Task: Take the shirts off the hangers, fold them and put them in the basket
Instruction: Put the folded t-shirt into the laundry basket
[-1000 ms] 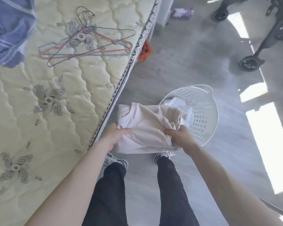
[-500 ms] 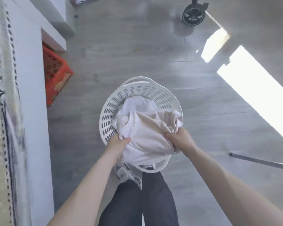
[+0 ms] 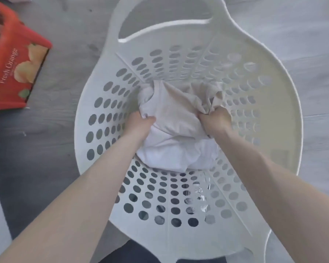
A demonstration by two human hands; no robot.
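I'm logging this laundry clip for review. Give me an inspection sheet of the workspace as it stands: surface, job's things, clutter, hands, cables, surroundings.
Surface: grey wood-look floor; the basket stands on it.
Job's things: white perforated basket; folded beige shirt low inside it, lying on a white garment.
Clutter: red box printed "Fresh Orange", on the floor left of the basket.
Hands: left hand grips the shirt's left edge; right hand grips its bunched right edge.
Cables: nothing seen.
Surroundings: the person's dark trousers at the bottom edge.
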